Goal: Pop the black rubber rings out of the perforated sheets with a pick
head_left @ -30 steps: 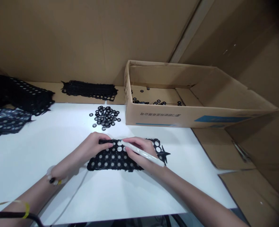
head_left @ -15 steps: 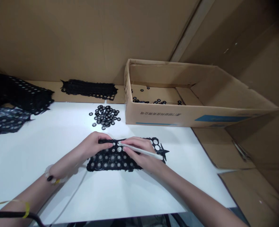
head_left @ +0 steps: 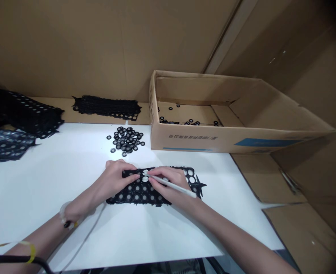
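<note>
A black rubber sheet (head_left: 139,192) full of round holes lies flat on the white table (head_left: 56,179) in front of me. My left hand (head_left: 115,179) rests on its upper left part, fingers curled down and pressing it. My right hand (head_left: 170,182) is closed round a thin white stick tool (head_left: 170,184), whose tip touches a hole near the sheet's top middle. A small heap of loose black rings (head_left: 126,140) sits on the table just beyond the sheet.
An open cardboard box (head_left: 227,139) with several black rings on its floor stands at the back right. Stacks of black perforated sheets lie at the far left (head_left: 16,114) and at the back middle (head_left: 106,107). Cardboard walls surround the table. A thin cable (head_left: 85,238) runs near my left wrist.
My left hand has slid a little to the right over the sheet. The stick's tip has shifted slightly along the sheet's top row. The sheet stays in place.
</note>
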Motion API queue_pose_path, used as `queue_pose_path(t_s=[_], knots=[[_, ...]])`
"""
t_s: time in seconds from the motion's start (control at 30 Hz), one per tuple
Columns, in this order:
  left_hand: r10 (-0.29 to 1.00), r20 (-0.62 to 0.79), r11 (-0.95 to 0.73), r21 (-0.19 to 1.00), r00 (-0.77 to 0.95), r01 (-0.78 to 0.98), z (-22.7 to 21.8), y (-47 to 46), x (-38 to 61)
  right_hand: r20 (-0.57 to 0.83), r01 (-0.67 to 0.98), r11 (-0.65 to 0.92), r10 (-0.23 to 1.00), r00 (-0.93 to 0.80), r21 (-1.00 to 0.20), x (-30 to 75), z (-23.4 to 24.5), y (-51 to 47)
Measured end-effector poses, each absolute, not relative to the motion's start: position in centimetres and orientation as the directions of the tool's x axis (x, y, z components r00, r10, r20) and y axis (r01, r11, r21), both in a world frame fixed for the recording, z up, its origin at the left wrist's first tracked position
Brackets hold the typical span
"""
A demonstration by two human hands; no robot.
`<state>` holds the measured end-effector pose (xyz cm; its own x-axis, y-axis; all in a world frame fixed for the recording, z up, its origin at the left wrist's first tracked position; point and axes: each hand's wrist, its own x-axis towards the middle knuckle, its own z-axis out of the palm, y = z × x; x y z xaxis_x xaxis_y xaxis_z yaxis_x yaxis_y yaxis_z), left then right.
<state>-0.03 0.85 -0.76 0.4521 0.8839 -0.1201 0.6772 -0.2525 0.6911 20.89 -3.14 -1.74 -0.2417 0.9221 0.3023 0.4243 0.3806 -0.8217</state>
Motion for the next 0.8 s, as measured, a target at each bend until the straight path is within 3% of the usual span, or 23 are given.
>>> queue_pose_path(t_s=[0.63,0.8], knots=[[0.776,0.023,-0.478,0.673,0.63,0.564,-0.5,1.0,0.1,0.408,0.359,0.465,0.884,-0.226,-0.809,20.3,-3.8,-3.7],[0.807,0.063,-0.441,0.726,0.587,0.528,-1.0,1.0,0.1,0.464,0.384,0.51,0.86,-0.21,-0.77,20.1,-3.8,-3.6]])
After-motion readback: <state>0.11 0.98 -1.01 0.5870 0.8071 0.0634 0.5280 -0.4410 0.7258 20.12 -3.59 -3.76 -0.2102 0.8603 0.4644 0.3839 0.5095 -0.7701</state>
